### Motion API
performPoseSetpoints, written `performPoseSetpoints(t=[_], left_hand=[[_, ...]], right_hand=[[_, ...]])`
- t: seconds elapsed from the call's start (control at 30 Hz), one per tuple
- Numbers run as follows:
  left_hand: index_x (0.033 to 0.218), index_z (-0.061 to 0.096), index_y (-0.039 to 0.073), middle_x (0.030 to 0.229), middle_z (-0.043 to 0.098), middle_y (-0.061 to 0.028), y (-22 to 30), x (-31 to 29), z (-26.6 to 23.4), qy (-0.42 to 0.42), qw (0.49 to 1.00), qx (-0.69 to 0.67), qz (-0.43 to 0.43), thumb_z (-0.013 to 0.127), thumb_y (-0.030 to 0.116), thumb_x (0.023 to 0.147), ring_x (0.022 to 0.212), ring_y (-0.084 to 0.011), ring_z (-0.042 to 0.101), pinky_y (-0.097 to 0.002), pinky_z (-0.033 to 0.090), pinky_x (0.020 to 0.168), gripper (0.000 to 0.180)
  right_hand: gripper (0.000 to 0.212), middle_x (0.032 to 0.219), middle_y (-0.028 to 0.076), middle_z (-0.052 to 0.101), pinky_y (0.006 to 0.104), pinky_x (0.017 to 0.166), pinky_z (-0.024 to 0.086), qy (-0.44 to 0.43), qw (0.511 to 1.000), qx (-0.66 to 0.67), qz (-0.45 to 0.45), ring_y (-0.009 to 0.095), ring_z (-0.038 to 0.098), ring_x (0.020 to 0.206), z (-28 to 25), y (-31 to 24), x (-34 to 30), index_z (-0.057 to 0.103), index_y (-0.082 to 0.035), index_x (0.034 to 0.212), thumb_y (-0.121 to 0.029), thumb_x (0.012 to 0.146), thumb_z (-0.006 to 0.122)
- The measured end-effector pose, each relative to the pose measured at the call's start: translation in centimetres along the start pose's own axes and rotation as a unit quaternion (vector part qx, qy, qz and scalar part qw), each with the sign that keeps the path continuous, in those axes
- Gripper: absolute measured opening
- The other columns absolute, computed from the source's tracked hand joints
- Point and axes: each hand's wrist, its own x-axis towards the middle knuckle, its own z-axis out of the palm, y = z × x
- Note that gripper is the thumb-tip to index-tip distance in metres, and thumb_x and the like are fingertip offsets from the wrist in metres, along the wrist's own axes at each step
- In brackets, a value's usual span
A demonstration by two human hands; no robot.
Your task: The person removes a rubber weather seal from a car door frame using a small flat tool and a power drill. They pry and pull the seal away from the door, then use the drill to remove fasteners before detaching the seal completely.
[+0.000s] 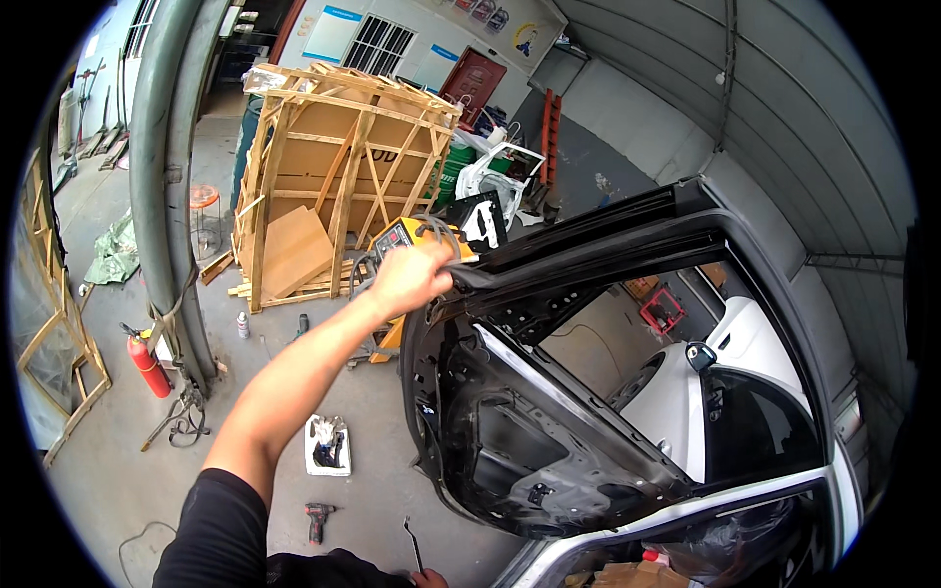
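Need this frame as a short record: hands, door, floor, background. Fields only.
left_hand: left hand at the car door's upper corner; grip unclear
right_hand: right hand at lower edge, holding a hooked tool
door: car door, dark inner metal exposed, window opening without glass
floor: cordless drill; white tray with items inside; red fire extinguisher by a post
background: wooden crate; yellow machine behind left hand
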Motion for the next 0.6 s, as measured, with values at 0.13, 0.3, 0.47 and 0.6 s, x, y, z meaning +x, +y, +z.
performPoseSetpoints(t=[0.13,0.3,0.47,0.6], left_hand=[[0.095,0.064,0.005,0.089,0.065,-0.0154,0.3,2.4,-6.2,0.075,0.996,-0.008,0.040,0.064,0.018,0.075,0.086,-0.0346,0.065,-0.0437,0.053,0.075,0.024],[0.098,0.064,0.001,0.085,0.063,-0.0146,2.9,1.7,-15.2,0.135,0.989,-0.025,0.060,0.062,0.011,0.075,0.080,-0.0299,0.065,-0.0390,0.051,0.070,0.025],[0.090,0.058,-0.003,0.072,0.050,-0.0030,4.8,-2.2,-21.6,0.188,0.980,-0.059,-0.036,0.054,0.002,0.075,0.066,-0.0115,0.046,-0.0280,0.039,0.058,0.017],[0.085,0.057,-0.002,0.073,0.048,0.0035,5.6,-3.9,-24.4,0.241,0.960,-0.141,-0.036,0.053,0.000,0.077,0.066,-0.0046,0.041,-0.0232,0.034,0.057,0.009]], right_hand=[[0.025,0.070,0.013,0.058,0.0395,0.062,0.047,-0.011,1.000,0.002,-0.022,0.021,0.053,0.066,-0.8,-6.6,-0.8,0.059,0.001,0.086,-0.024,0.089,0.059],[0.018,0.066,0.008,0.049,0.0357,0.059,0.043,0.050,0.990,-0.027,-0.131,0.016,0.046,0.064,-4.4,-17.9,-3.1,0.053,-0.002,0.086,-0.019,0.091,0.057],[0.018,0.067,0.000,0.045,0.0307,0.057,0.040,0.150,0.957,0.112,-0.220,0.011,0.042,0.064,-7.6,-26.6,-4.5,0.052,-0.006,0.085,-0.020,0.095,0.058],[0.018,0.068,-0.002,0.044,0.0295,0.056,0.038,0.157,0.949,0.069,-0.263,0.009,0.040,0.063,-9.0,-29.9,-4.5,0.052,-0.006,0.086,-0.019,0.096,0.058]])
